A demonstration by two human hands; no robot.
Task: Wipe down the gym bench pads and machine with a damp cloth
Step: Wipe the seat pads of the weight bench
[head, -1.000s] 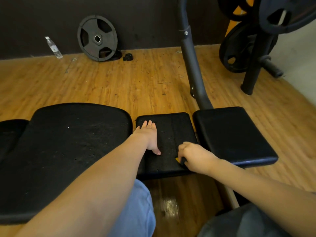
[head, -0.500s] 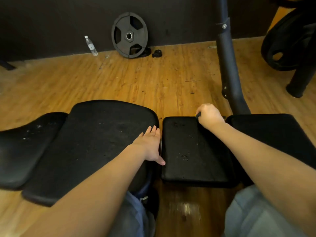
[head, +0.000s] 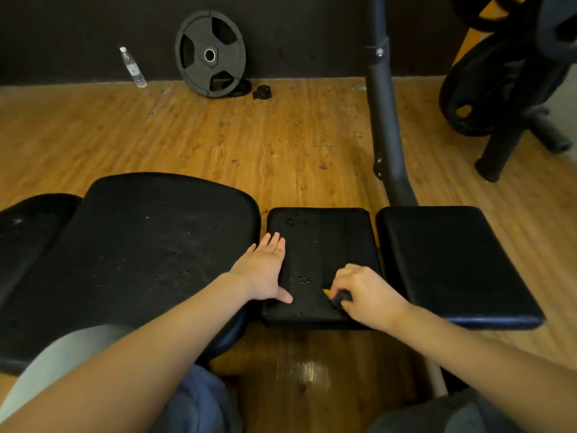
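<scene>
Three black pads sit in a row across the lower half of the view. The big pad fills the 9 o'clock side, its surface speckled with pits and pale flecks, and a darker pad end juts from behind it at the far left. The middle pad lies near centre, and the right pad lies at 3 o'clock, smooth and a little glossy along its near edge.

The left hand lies flat with fingers straight and together, holding nothing; it rests across the gap between the big pad and the middle pad, thumb out onto the middle pad. The right hand is curled in a fist on the near right corner of the middle pad, gripping a small dark cloth that shows a bit of yellow at its edge (most of it is hidden under the fingers). The cloth touches the pad surface.

A dark post rises from behind the pads toward 12 o'clock. At 11 o'clock a plate leans on the dark wall, with a bottle to its left and a small black clip on the wood floor to its right. At 2 o'clock stands a rack loaded with plates.
</scene>
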